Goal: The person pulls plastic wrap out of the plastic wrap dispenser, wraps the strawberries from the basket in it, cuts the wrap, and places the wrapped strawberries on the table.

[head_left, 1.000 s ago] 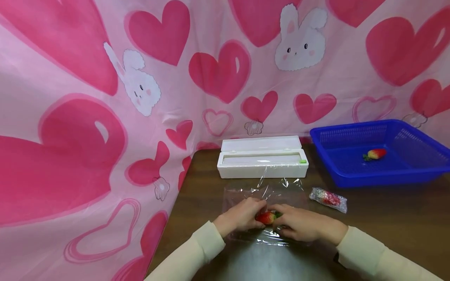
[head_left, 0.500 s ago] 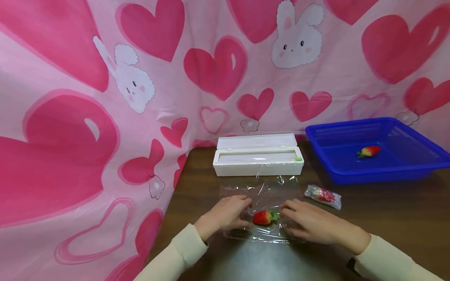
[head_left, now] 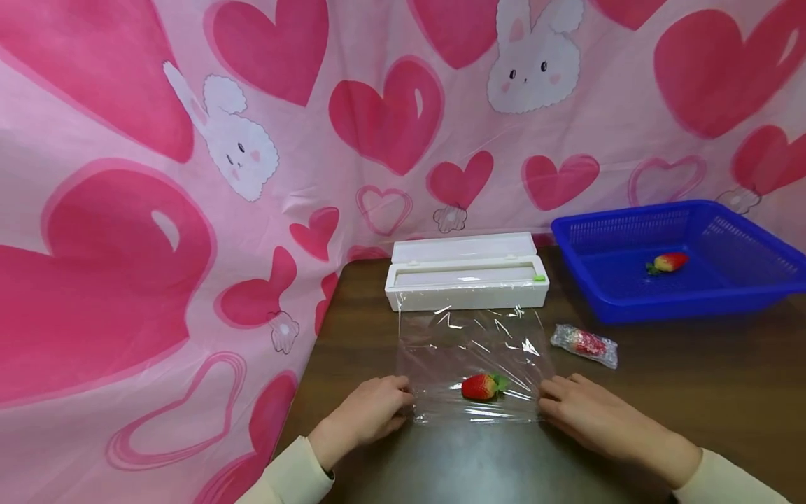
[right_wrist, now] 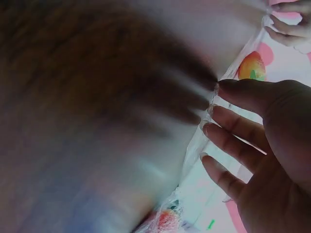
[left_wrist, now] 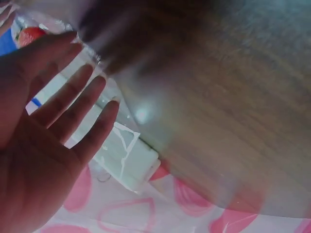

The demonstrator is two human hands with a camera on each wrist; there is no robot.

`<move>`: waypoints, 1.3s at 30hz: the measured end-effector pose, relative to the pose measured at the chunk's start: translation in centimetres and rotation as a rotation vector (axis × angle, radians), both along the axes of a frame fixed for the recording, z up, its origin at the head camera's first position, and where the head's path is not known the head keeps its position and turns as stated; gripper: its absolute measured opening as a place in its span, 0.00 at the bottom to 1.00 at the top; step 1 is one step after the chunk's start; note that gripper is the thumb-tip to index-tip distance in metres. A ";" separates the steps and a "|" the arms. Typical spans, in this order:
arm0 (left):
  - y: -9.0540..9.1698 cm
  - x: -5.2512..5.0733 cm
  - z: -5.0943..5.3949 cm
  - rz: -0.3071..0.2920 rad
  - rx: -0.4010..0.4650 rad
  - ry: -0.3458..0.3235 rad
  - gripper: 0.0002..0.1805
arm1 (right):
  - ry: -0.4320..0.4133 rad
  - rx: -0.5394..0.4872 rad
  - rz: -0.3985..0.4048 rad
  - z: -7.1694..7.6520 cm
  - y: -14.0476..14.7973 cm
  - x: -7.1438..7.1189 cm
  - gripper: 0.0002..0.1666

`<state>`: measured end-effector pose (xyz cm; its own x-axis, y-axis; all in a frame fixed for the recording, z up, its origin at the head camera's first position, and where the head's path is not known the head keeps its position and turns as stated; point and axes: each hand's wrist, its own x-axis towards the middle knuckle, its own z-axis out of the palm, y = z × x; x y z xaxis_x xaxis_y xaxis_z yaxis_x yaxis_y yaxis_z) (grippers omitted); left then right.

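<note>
A red strawberry [head_left: 480, 386] with green leaves lies on a sheet of clear cling film [head_left: 441, 357], which stretches forward from a white cling film box [head_left: 466, 299]. My left hand [head_left: 371, 409] is at the film's near left edge. At the near right edge is my right hand [head_left: 598, 420]. In the left wrist view, the left fingers [left_wrist: 80, 109] are straight and spread. The right wrist view shows the right fingers [right_wrist: 235, 136] straight too, tips touching the film's edge. The strawberry is apart from both hands.
A wrapped strawberry [head_left: 585, 344] lies right of the film. Behind it stands a blue basket [head_left: 655, 302] with one strawberry [head_left: 669, 262] inside. The box lid [head_left: 462, 246] is up, and a green slider [head_left: 539, 278] sits at its right end. A heart-patterned cloth [head_left: 390, 210] hangs behind.
Both hands have come away from the strawberry and moved apart to the film's left and right edges. The strawberry is left lying on the film, which now looks flatter and smoother.
</note>
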<state>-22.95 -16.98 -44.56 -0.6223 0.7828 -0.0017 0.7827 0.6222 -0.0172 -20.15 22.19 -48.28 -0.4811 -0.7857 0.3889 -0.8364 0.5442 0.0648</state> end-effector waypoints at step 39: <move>0.4 0.8 -1.0 0.056 0.094 0.127 0.03 | 0.068 -0.020 -0.062 0.5 0.7 0.4 0.16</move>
